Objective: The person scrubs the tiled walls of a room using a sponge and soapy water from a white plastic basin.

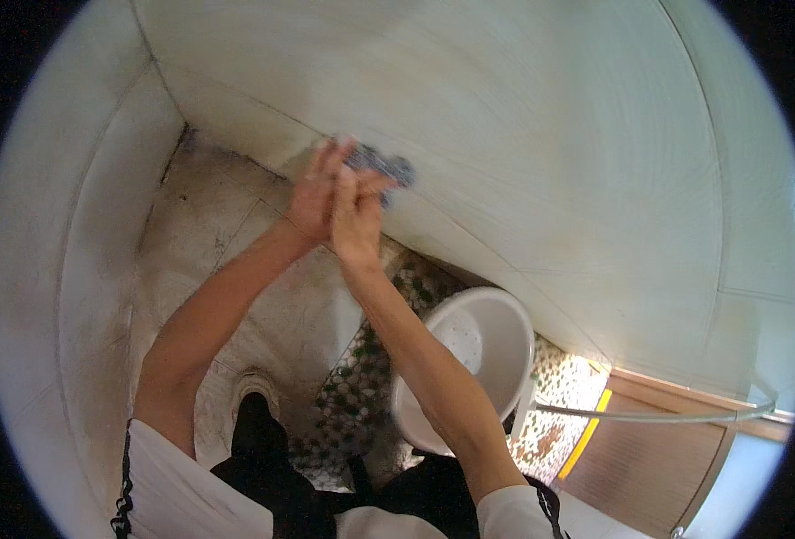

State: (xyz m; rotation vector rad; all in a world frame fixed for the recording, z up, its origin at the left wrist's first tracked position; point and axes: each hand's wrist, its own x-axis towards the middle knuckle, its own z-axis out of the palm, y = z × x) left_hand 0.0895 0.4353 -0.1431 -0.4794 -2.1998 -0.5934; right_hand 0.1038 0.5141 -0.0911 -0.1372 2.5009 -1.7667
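A blue-grey cloth (378, 165) lies bunched against the pale tiled wall (478, 135). My right hand (359, 215) presses at it, with its fingers over the near part of the cloth. Close alongside, my left hand (313, 199) touches the right one, its fingers stretched up towards the wall. Motion blur hides the fingertips, so whether the left hand also grips the cloth is unclear. Both hands are low on the wall, just above the dirty tiled floor (283, 296).
A white plastic basin (522, 323) stands below my right forearm on the pebble-patterned floor (347, 384). A second wall (94, 222) meets the first at a dark-stained corner. At lower right are a brown panel (640, 445), a yellow strip (586, 434) and a thin curved tube (647, 416).
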